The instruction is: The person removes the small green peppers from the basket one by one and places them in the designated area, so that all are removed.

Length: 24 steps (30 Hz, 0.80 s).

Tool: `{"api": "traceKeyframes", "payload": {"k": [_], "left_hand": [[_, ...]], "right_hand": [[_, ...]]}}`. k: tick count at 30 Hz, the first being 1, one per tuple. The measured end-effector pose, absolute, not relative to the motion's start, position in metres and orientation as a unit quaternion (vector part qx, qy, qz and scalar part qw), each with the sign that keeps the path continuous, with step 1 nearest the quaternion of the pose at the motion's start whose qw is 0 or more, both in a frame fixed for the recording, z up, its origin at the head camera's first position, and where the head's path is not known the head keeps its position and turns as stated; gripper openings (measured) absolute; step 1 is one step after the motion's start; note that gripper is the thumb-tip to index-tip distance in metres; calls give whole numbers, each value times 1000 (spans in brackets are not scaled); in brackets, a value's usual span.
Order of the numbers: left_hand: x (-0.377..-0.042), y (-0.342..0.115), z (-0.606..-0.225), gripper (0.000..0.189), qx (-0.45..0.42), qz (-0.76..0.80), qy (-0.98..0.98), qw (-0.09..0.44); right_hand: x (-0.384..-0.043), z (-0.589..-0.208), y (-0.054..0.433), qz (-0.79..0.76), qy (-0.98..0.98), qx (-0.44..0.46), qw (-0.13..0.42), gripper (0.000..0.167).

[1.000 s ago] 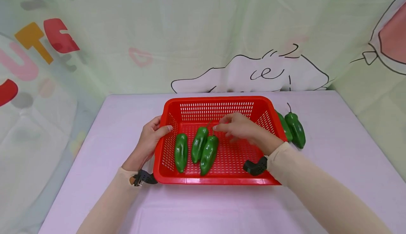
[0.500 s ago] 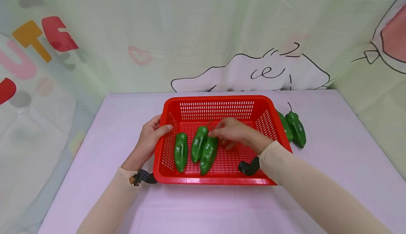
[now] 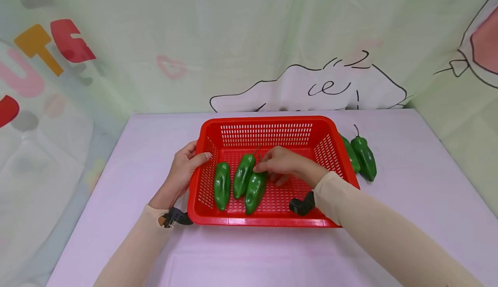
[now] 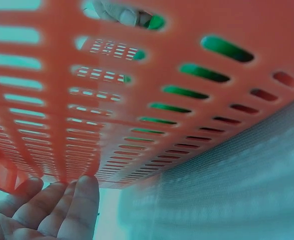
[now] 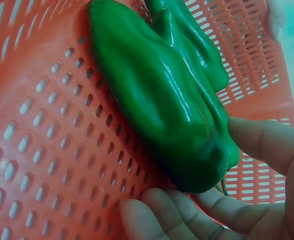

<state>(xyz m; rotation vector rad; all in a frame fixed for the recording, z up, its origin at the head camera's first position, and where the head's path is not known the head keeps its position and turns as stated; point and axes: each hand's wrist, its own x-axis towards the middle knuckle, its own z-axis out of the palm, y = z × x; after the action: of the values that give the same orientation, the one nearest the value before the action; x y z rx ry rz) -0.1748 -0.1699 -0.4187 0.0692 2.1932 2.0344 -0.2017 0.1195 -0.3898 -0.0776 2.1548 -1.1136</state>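
A red perforated plastic basket [image 3: 268,220] stands on the table with three glossy green peppers inside. My left hand [image 3: 184,166] grips its left wall, thumb over the rim; in the left wrist view the fingers [image 4: 79,207] press the outside. Inside the basket, my right hand [image 3: 284,164] holds the stem end of the rightmost pepper [image 3: 256,192]. In the right wrist view the thumb and fingers lie around that pepper's end [image 5: 162,95]. The middle pepper [image 3: 244,176] touches it, while the left pepper [image 3: 222,186] lies slightly apart.
Outside the basket's right wall lie two more green peppers, one in full view [image 3: 365,159] and one [image 3: 350,154] partly hidden by the rim. A pale cloth covers the table [image 3: 249,256]. Printed curtains [image 3: 249,49] hang behind and at both sides.
My right hand has moved left and slightly down, from above the right pepper's stem onto its upper end. The left hand keeps its grip on the basket. The peppers have hardly moved.
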Motion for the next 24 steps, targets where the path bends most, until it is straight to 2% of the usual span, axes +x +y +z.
{"api": "traceKeyframes", "payload": {"k": [12,24], "left_hand": [[-175,-170,-419,50,27,683,727,75],[-175,-171,-420,51,28,682,727,74]], "right_hand": [[-203,-395,116,-415,839,-39,350,23],[-203,-394,113,-421,834,-38,355,25]]}}
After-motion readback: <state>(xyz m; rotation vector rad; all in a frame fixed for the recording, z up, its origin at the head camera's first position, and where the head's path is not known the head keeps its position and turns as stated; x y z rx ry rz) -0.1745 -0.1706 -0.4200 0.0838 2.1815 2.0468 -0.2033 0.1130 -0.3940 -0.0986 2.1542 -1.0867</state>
